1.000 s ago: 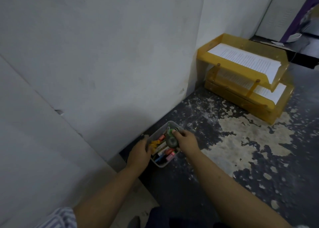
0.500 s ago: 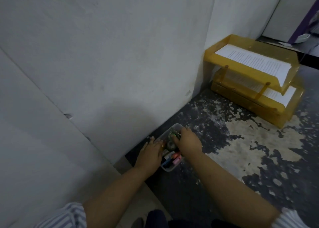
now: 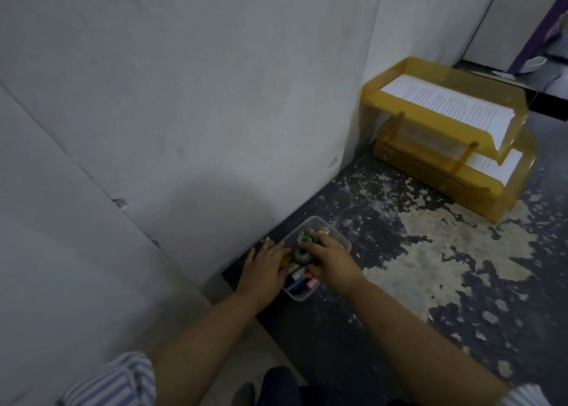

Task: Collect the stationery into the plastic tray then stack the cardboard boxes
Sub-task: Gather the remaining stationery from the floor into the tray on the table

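Note:
A small clear plastic tray (image 3: 341,239) stands on the dark floor close to the white wall. It holds stationery: a green and dark tape dispenser (image 3: 301,253), a pink item (image 3: 312,282) and other coloured pieces near its front end. My left hand (image 3: 263,267) grips the tray's left side, with the thumb over the rim. Over the tray's middle, my right hand (image 3: 330,259) curls around the tape dispenser, fingertips on its green part. I see no cardboard boxes in this view.
A yellow two-tier paper tray (image 3: 442,147) with printed sheets stands in the wall corner at the right. The dark floor (image 3: 430,267) has pale patches of worn paint. The white wall (image 3: 184,113) runs along the left. My knees are at the bottom edge.
My right hand has lowered the tape dispenser into the tray and now lies over it. My left hand has shifted further onto the tray's left rim. The view moved slightly.

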`<move>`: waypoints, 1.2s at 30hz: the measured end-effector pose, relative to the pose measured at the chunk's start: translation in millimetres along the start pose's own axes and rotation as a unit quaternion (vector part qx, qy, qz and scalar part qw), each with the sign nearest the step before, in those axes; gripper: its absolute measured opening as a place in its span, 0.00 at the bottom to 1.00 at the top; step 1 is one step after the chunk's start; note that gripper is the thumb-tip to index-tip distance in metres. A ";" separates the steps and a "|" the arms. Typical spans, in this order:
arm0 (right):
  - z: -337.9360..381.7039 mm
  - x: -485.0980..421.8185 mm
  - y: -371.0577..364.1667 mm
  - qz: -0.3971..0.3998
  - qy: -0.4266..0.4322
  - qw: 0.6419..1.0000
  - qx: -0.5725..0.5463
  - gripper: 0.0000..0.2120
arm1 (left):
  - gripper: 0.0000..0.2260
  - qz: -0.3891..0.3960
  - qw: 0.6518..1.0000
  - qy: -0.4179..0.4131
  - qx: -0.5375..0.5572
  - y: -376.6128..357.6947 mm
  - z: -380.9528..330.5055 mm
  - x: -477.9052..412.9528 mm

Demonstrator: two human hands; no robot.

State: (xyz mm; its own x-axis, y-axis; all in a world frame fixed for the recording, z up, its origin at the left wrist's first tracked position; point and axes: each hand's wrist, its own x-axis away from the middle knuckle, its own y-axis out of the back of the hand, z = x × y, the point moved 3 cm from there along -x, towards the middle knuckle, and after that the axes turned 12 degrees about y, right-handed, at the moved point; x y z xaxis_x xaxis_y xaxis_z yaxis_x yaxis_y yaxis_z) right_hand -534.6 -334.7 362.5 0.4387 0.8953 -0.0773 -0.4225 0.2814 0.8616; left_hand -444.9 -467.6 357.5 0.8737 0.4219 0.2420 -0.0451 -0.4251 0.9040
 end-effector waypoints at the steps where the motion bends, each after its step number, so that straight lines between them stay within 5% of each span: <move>1: 2.0 0.1 -2.3 -0.022 -0.012 1.000 -0.012 0.24 | 0.18 0.000 1.000 0.008 0.012 0.6 1.5 -0.1; 13: 11.0 0.5 18.1 -0.283 -0.046 0.955 -0.076 0.16 | 0.07 -0.022 0.999 -0.011 0.032 2.3 2.4 2.9; 23: 3.9 22.6 18.5 -0.315 -0.038 0.946 -0.068 0.15 | 0.27 -0.053 0.996 0.021 -0.067 5.4 -17.5 -9.3; 36: -2.0 37.4 18.7 -0.298 -0.063 0.949 -0.076 0.15 | 0.18 -0.034 0.995 -0.016 -0.087 -0.7 -20.2 -23.9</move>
State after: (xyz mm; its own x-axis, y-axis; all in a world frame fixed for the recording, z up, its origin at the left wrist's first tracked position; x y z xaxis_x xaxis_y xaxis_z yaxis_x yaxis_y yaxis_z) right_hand -527.8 -295.3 374.8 0.7228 0.5159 -0.4598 -0.1755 0.7806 0.5999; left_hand -475.5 -461.2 358.2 0.8927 0.4174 0.1699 -0.0669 -0.2502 0.9659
